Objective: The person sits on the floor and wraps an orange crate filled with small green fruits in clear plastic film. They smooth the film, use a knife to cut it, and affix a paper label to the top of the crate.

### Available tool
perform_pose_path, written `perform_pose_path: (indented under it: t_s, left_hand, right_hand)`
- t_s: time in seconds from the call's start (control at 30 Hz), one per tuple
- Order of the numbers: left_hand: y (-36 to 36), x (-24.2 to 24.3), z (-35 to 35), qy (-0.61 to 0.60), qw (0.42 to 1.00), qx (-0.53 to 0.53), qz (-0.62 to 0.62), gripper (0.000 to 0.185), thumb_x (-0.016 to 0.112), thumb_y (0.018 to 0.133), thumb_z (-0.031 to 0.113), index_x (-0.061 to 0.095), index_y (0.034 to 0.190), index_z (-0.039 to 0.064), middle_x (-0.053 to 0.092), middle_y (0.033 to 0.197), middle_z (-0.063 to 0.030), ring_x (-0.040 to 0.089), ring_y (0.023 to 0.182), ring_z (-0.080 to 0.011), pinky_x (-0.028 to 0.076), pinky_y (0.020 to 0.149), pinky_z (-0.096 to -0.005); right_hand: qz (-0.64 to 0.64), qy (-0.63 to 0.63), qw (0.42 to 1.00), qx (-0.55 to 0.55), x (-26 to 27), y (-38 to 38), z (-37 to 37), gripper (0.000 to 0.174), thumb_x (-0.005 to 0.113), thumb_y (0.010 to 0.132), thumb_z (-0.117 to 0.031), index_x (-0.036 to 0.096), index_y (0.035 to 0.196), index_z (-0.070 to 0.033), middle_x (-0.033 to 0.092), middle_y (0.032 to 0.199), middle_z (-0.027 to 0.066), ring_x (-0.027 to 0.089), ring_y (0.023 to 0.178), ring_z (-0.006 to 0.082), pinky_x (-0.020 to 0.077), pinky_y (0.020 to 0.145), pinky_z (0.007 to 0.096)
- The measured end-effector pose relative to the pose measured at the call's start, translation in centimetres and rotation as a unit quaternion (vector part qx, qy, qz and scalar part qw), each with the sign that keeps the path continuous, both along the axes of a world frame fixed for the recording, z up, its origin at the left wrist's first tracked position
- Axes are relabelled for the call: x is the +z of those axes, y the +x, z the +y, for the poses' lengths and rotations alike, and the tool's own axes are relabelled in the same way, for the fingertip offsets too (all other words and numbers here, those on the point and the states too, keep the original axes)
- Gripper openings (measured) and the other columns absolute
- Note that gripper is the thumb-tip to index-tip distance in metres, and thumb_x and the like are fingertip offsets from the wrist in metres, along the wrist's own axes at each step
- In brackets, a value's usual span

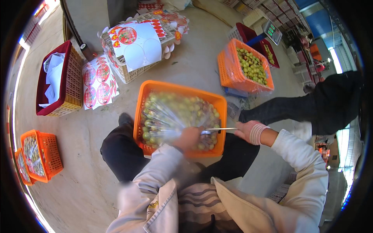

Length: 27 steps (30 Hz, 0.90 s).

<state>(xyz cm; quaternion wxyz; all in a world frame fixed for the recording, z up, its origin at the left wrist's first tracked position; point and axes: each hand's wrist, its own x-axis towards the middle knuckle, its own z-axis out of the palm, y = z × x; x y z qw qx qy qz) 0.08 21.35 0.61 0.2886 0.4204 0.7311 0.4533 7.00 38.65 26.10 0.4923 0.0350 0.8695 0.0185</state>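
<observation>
An orange plastic crate (182, 88) sits between my legs, full of round green and reddish fruit that look like jujubes (150, 104). A clear plastic bag (167, 118) covers them, its folds running together toward my left hand (188, 138). That hand, blurred, is closed on the gathered bag above the crate's near half. My right hand (252, 132), in a pale red-and-white striped covering, pinches the end of a thin shiny strip (221, 128). The strip stretches taut across the crate's right rim to my left hand; whether it is tape or a tie, I cannot tell.
Ahead, sheets of round stickers (142, 43) lie on an upturned pale crate (131, 76). An orange crate of fruit (223, 70) stands on a scale with a lit display (272, 30). A person's dark-trousered leg (279, 109) is close right. Two filled orange crates (51, 157) stand left.
</observation>
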Motion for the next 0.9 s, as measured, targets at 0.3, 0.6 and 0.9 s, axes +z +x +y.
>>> perform_pose_path:
  t_s: [0.3,0.6,0.9]
  left_hand:
    - [0.0,-0.3,-0.6,-0.046,0.997,-0.050,0.029,0.022,0.073,0.084,0.022,0.066,0.101,0.010,0.071,0.090,-0.0169,0.069,0.084,-0.0395,0.054,0.074,-0.0500]
    - [0.8,-2.6,0.0,-0.044,0.978,-0.108,0.171,0.024,0.072,0.081,0.022,0.068,0.100,0.007,0.071,0.087,-0.0160,0.070,0.079,-0.0353,0.055,0.071,-0.0465]
    - [1.2,2.2,-1.3,-0.098,0.981,-0.123,0.114,0.029,0.066,0.087,0.020,0.077,0.113,0.028,0.075,0.104,-0.0069,0.071,0.092,-0.0308,0.055,0.082,-0.0403]
  right_hand:
    - [0.046,-0.211,0.966,0.141,-3.4,5.0,1.7,0.023,0.049,0.099,-0.024,0.059,0.109,-0.006,0.064,0.110,0.0214,0.067,0.092,0.0428,0.0554,0.078,0.0484]
    - [-0.060,-0.126,0.990,-0.035,-9.8,10.1,1.2,0.023,0.050,0.101,-0.025,0.058,0.113,-0.008,0.065,0.099,0.0222,0.068,0.089,0.0414,0.0555,0.073,0.0476]
    - [-0.088,-0.197,0.976,0.038,1.2,6.3,-2.4,0.025,0.053,0.096,-0.020,0.058,0.116,-0.007,0.056,0.115,0.0237,0.067,0.085,0.0431,0.0559,0.073,0.0484]
